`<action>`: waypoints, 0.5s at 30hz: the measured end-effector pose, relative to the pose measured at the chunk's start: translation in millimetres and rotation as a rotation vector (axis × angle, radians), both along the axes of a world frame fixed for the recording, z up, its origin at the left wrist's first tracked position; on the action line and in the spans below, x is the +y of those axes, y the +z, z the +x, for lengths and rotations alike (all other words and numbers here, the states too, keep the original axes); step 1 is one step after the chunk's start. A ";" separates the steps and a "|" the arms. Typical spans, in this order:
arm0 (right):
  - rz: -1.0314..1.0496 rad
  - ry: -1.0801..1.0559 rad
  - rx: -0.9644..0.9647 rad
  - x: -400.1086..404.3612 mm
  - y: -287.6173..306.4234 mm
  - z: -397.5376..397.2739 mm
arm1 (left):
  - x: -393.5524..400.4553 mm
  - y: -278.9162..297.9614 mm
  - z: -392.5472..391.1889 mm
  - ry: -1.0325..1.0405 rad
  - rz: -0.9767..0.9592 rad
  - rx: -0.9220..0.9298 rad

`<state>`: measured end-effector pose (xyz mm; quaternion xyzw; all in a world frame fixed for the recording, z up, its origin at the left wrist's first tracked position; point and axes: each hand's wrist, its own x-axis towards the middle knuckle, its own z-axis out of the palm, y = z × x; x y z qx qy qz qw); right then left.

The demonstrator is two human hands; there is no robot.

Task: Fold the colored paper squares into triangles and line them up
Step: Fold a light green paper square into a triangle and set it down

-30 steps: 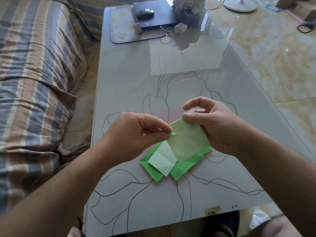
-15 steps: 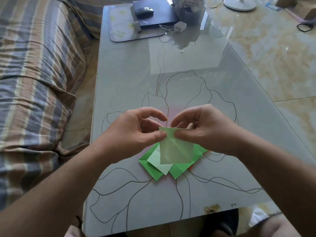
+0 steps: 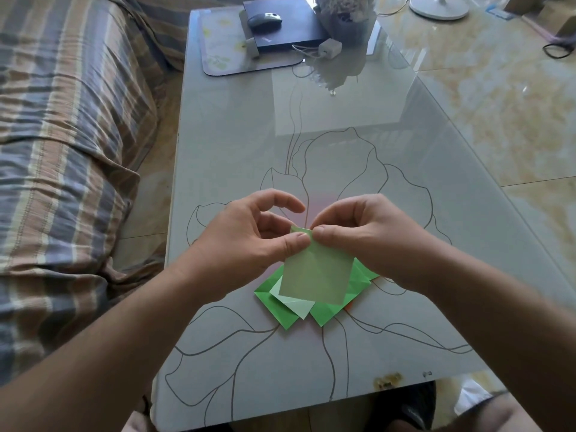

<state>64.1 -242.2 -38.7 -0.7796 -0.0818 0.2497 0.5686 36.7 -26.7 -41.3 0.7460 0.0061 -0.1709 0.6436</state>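
Note:
A pale green paper square [image 3: 316, 274] hangs above the glass table [image 3: 237, 145], held at its top corner. My left hand [image 3: 249, 236] pinches that corner between thumb and forefinger. My right hand [image 3: 361, 232] pinches the same corner from the right, fingertips almost touching the left thumb. Under the sheet lies a small pile of bright green folded papers [image 3: 280, 310], with a paler folded piece [image 3: 296, 304] on top and an orange edge [image 3: 349, 305] peeking out at the right.
A striped sofa [image 3: 62, 135] runs along the table's left side. At the far end sit a mat [image 3: 218, 54], a dark laptop [image 3: 290, 29] with a mouse [image 3: 265, 18], a white charger [image 3: 330, 46] and a flower pot [image 3: 346, 14]. A fan base [image 3: 439, 7] stands on the tiled floor.
My hands have come together at the sheet's top corner. The pale green sheet has swung from lying tilted to the right to hanging down from that corner.

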 end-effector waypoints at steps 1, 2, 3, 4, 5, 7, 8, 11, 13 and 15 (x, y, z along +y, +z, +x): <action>-0.006 0.003 -0.004 0.6 -0.1 -0.7 | 0.4 0.5 -0.2 -0.011 -0.001 0.000; -0.011 0.008 -0.009 0.9 -0.1 -1.4 | 0.9 1.0 -0.5 -0.023 -0.002 -0.002; -0.012 0.013 -0.012 1.3 0.1 -2.2 | 1.3 1.2 -0.9 -0.034 -0.003 -0.007; -0.010 0.017 -0.014 1.4 0.1 -2.6 | 1.7 1.4 -1.1 -0.045 -0.001 -0.011; -0.007 0.022 -0.015 1.4 0.4 -2.8 | 1.8 1.5 -1.1 -0.051 0.003 -0.014; 0.003 0.029 -0.017 1.5 0.1 -2.8 | 1.6 1.6 -0.6 -0.049 0.018 -0.025; 0.010 0.031 -0.019 1.7 -0.3 -2.5 | 1.3 1.6 -0.3 -0.043 0.026 -0.032; 0.029 0.027 -0.020 2.0 -1.1 -2.1 | 1.3 1.3 0.1 -0.018 0.039 -0.033; 0.026 0.028 -0.021 1.6 -1.1 -2.1 | 0.9 1.8 -0.3 -0.008 0.038 -0.020; 0.017 0.033 -0.026 1.0 -1.2 -2.1 | 0.0 2.7 -0.4 0.000 0.032 -0.003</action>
